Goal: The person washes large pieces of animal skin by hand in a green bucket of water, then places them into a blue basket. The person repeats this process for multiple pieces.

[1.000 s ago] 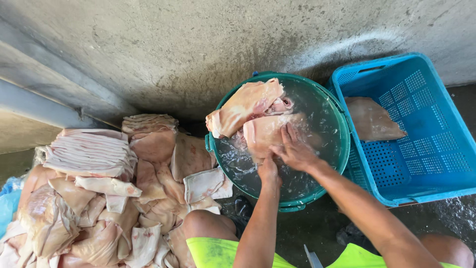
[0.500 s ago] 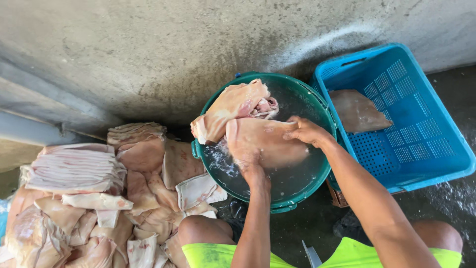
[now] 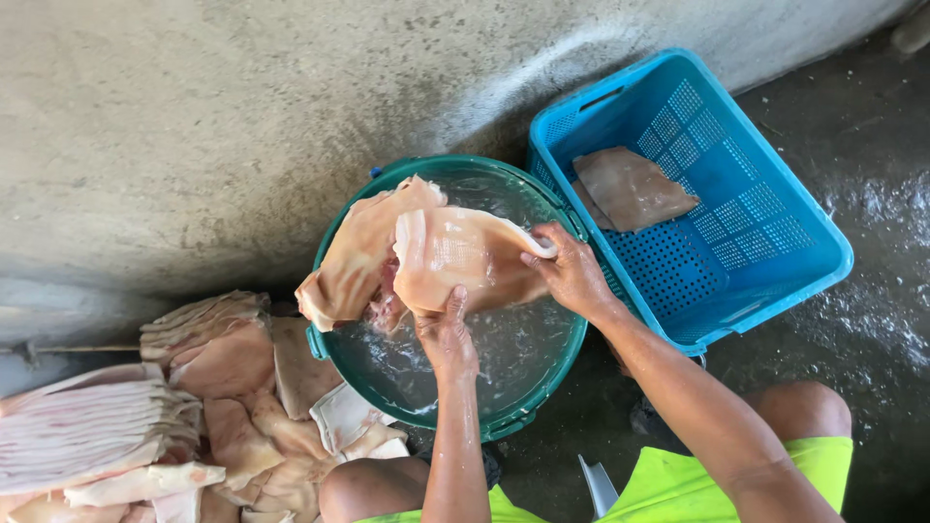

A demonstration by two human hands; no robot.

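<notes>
right over the green basin [image 3: 334, 254] both hands are busy with one pale slab of pork skin [image 3: 465, 260], lifted clear of the water and held flat between them. left hand [image 3: 446, 334] pinches its lower edge from below, fingers closed on it; right hand [image 3: 572, 271] is clamped on the upper right corner, thumb over the top. a second, larger pink piece [image 3: 354, 257] is draped over the basin's far left rim, partly behind the held slab and touching it. water with some froth sits in the bottom of the basin.

just to the right, touching the basin's rim, stands a blue plastic crate [image 3: 775, 281] with a single brownish slab [image 3: 630, 186] lying in its far corner. to the left on the floor is a heap of more skins [image 3: 213, 387], some stacked neatly, some loose, crowding up against the basin. a knife blade [image 3: 596, 484] pokes up between the person's knees, near the yellow-green shorts [image 3: 668, 489]. rough concrete wall [image 3: 242, 126] behind everything.
</notes>
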